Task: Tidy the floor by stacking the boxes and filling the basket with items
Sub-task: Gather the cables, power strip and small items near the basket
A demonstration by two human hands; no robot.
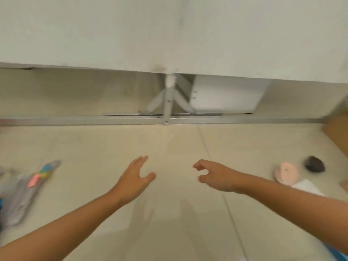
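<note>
Both my hands reach out over the pale tiled floor and hold nothing. My left hand [136,176] has straight fingers and a spread thumb. My right hand [214,174] hangs with loosely curled fingers. On the floor at the far left lies a grey cloth item [22,193] with pink, blue and yellow patches. At the right lie a pink round object [286,173], a dark round object [314,164] and a white item [307,186]. A brown cardboard box [338,130] shows at the right edge. No basket is in view. The frame is blurred.
A white table top [169,34] fills the upper view, with its grey metal frame [167,108] and floor rail [75,120] ahead of my hands. A white panel [226,95] stands under the table.
</note>
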